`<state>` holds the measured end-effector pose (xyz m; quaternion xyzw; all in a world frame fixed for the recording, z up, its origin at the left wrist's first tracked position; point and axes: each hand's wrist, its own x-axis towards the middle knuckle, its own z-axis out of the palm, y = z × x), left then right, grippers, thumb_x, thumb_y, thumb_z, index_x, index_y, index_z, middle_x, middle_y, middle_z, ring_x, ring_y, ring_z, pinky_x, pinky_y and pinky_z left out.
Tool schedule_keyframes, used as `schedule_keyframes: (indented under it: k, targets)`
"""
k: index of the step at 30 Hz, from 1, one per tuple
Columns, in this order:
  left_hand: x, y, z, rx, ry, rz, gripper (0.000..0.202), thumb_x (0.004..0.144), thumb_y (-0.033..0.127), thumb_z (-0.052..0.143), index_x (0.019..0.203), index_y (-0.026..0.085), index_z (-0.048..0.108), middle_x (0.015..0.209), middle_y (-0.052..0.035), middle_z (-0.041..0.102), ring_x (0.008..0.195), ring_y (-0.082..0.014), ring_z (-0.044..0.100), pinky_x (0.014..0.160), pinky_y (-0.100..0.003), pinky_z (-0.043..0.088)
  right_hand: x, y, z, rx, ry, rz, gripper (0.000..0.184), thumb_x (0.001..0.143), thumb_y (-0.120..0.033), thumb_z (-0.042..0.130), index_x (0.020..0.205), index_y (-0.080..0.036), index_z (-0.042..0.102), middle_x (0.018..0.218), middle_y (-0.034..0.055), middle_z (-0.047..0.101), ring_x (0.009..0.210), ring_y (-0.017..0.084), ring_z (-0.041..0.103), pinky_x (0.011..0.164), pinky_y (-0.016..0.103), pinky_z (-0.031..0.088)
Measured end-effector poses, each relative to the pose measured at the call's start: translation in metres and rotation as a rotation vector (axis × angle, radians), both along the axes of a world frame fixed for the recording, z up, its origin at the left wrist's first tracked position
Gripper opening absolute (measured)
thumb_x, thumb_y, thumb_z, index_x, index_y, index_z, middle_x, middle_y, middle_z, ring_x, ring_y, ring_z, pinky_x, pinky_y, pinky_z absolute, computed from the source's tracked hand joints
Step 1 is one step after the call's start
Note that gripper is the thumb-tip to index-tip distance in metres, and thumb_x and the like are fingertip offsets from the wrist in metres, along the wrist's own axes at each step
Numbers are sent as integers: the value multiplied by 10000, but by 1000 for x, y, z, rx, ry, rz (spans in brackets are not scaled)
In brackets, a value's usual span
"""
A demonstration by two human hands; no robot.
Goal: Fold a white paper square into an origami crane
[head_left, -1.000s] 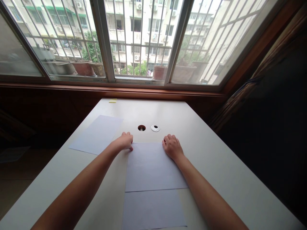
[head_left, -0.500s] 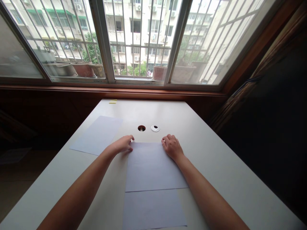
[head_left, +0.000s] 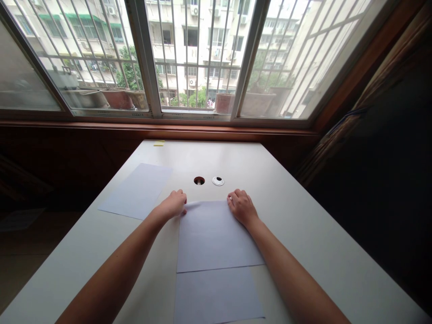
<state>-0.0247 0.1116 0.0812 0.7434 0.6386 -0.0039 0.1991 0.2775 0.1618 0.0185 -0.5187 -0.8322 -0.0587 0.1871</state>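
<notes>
Left hand (head_left: 174,204) has closed: spread half a second ago, its thumb and fingers now appear to pinch the upper-left corner of the upper sheet (head_left: 212,238), which has buckled slightly there. I judge that corner is now under control, ready for adjusting. Right hand (head_left: 243,207) rests with curled fingers at the upper-right corner; whether it grips, I cannot tell. Lying mid-frame on the counter (head_left: 293,225), the sheet meets the lower sheet (head_left: 216,294) at bottom centre. Its sides run up the frame; foreshortening hides which axis is longer.
</notes>
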Motion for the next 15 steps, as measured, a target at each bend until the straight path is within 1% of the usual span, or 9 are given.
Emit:
schedule_keyframes:
  k: [5, 8, 12, 13, 15]
  targets:
    - [0, 5, 4, -48, -21, 0, 241, 684, 232, 712, 906, 162, 652, 1131, -133, 587, 1089, -332, 524, 850, -365, 470, 1, 1, -1, 11, 6, 6, 168, 982, -283, 483, 990, -213, 635, 1025, 78, 606, 975, 234, 497, 845, 333, 363]
    - [-2, 7, 3, -58, -71, 10, 280, 638, 214, 714, 899, 162, 626, 1089, -127, 602, 1037, -323, 548, 795, -349, 466, 1, 2, -2, 21, 1, 10, 169, 981, -289, 486, 989, -214, 637, 1023, 81, 608, 977, 237, 502, 845, 335, 365]
    - [-9, 5, -3, -69, -195, 29, 382, 638, 221, 677, 1009, 176, 595, 1003, -92, 631, 881, -272, 603, 677, -315, 463, 1, 2, -2, 26, -3, 14, 175, 981, -296, 487, 996, -217, 642, 1032, 89, 611, 976, 243, 506, 834, 338, 370]
    - [-11, 5, -5, -68, -234, 33, 405, 648, 223, 666, 1043, 184, 589, 1003, -84, 636, 865, -262, 611, 666, -307, 465, 1, 2, -2, 24, -3, 16, 176, 981, -297, 487, 997, -217, 642, 1034, 90, 611, 975, 243, 507, 830, 339, 372]
    - [-14, 2, -10, -55, -314, 40, 438, 675, 237, 653, 1106, 202, 583, 1051, -79, 637, 889, -249, 622, 685, -296, 478, 1, 2, -2, 22, 3, 20, 177, 981, -297, 485, 998, -218, 642, 1035, 91, 611, 975, 244, 508, 827, 341, 375]
